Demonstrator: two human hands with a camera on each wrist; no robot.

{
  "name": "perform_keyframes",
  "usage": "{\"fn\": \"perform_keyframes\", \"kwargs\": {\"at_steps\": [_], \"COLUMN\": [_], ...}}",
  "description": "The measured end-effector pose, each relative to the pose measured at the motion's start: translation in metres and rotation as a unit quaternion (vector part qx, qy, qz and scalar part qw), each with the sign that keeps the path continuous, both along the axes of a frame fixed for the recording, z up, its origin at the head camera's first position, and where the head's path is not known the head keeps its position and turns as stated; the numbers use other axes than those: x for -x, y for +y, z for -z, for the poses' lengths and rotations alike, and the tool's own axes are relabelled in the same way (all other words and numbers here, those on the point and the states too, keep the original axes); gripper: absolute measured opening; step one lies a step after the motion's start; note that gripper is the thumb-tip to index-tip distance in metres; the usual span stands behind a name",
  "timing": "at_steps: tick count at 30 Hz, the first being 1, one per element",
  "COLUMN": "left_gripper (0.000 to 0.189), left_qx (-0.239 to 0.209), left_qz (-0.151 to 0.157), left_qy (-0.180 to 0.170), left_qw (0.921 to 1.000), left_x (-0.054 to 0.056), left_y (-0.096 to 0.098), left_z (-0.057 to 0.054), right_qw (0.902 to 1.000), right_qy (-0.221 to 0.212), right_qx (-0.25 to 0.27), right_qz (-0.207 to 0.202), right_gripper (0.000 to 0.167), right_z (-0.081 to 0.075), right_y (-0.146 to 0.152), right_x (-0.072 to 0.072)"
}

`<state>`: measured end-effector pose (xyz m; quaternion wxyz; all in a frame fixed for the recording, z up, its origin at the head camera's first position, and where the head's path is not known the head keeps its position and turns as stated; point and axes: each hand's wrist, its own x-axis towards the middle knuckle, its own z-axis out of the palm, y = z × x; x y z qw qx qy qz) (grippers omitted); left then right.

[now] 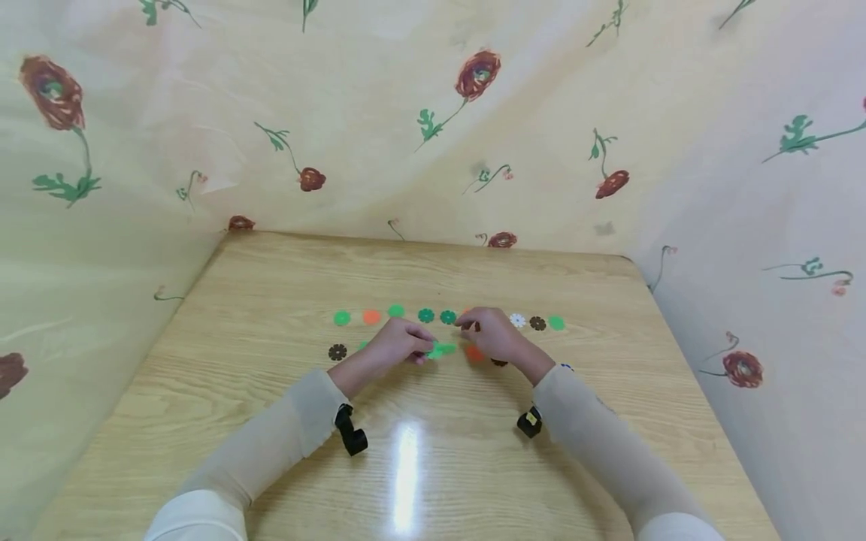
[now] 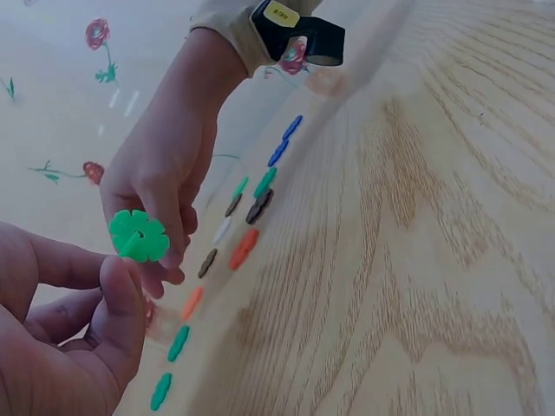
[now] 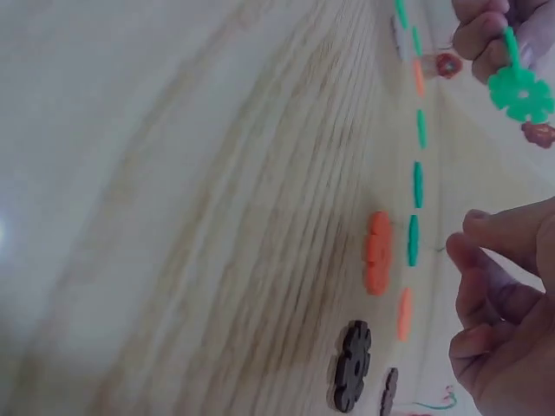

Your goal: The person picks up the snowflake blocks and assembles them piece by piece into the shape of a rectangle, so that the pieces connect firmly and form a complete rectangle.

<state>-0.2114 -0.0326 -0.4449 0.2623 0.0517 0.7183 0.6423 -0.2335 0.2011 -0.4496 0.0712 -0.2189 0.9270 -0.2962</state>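
Left hand (image 1: 395,343) pinches two interlocked green discs (image 1: 443,350) — right hand (image 1: 497,333), thumb and forefinger slightly parted, over disc rows (image 1: 426,315) roughly parallel to the far edge of the table (image 1: 406,270).

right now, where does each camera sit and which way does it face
Head: worn on the head, facing forward and down at the table and flowered backdrop; both sleeves, the left hand and the right hand show.
Left wrist: on that wrist, looking past the left hand toward the right hand; both show.
Right wrist: on that wrist, looking along the table past the right hand; the left hand shows top right.
Shared: both wrist views show the green flower-shaped piece pinched in the left hand.
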Motion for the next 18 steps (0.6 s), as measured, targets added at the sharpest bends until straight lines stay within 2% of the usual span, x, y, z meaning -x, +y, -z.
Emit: {"fn": "perform_keyframes", "kwargs": {"at_steps": [7,13,18], "left_gripper": [0.017,0.015,0.015], "left_qx": [0.019,0.020,0.020], "left_qz": [0.021,0.018,0.015], "left_qy": [0.004,0.001,0.004], "left_qw": [0.9996,0.9996,0.9997], "left_x": [0.000,0.000,0.003], "left_y": [-0.002,0.001,0.001], "left_z": [0.004,0.010,0.012], "right_qw": [0.9972,0.9913,0.9890], "right_qy": [0.009,-0.001,-0.002], "right_qx": [-0.069,-0.116,-0.134], "right_qz": [0.028,0.063,0.063], "right_gripper": [0.023,0.034,0.029], "right_z": [0.007,0.013,0.014], "right_y": [-0.014,-0.022,-0.027], "right_x": [0.019,0.028,0.034]}}
